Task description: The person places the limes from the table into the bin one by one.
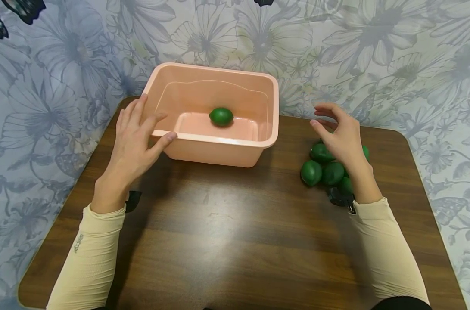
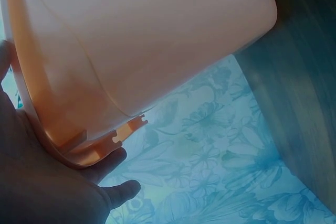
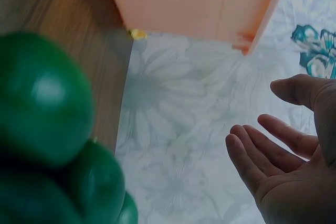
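A pink plastic bin (image 1: 215,150) stands at the back of the table, with one green lime (image 1: 221,116) on its floor. At the bin's left front corner is my left hand (image 1: 132,144), fingers spread and fairly straight, the thumb along the front rim. The left wrist view shows that hand (image 2: 58,177) against the rim from outside. Over a heap of limes (image 1: 333,173) on the right hovers my right hand (image 1: 341,137), thumb and fingers apart with nothing between them. In the right wrist view this hand (image 3: 289,156) is apart from the nearby limes (image 3: 42,98).
The brown wooden table (image 1: 219,241) has rounded corners and meets a wall with flowered covering (image 1: 378,56) at the back. A black strap piece (image 1: 339,198) sits under the right wrist, beside the limes. Dark butterfly-like shapes (image 1: 25,9) show at the upper left.
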Available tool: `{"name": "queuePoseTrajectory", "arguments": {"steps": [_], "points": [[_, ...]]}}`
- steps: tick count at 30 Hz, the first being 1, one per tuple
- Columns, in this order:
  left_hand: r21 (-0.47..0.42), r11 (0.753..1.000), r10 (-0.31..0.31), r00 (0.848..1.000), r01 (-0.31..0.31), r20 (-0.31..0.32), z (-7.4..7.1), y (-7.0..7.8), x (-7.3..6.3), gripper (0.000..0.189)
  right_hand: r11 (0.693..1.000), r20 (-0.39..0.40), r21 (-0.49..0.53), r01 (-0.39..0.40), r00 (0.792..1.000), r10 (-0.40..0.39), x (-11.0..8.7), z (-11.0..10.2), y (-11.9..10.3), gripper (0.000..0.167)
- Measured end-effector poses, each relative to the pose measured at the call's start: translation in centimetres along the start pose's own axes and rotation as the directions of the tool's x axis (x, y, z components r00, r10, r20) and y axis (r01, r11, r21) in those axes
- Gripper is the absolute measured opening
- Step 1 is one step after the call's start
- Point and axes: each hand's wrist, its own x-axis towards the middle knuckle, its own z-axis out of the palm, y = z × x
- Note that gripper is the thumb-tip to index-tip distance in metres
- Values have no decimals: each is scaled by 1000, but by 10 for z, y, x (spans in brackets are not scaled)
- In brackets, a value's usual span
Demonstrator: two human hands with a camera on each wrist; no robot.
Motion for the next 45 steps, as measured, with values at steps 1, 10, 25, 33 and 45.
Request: {"name": "queuePoseTrajectory", "arguments": {"steps": [1, 10, 25, 33, 45], "points": [[0, 1000, 0, 1000, 0, 1, 0, 0, 0, 74, 1000, -3, -9, -10, 1000, 10, -1, -3, 4, 39], [4, 1000, -8, 1000, 8, 0, 0, -1, -1, 73, 995, -38, -59, -85, 996, 83, -15, -27, 27, 41], [3, 1000, -1, 1000, 1, -9, 0, 0, -2, 75, 978, -90, -119, -171, 983, 161, -41, -69, 74, 45], [0, 1000, 5, 1000, -5, -21, -1, -2, -2, 74, 947, -27, -204, -247, 969, 247, -46, -81, 94, 56], [3, 1000, -22, 1000, 22, 22, 0, 0, -2, 71, 901, 137, -271, -338, 913, 384, -55, -80, 121, 68]]}}
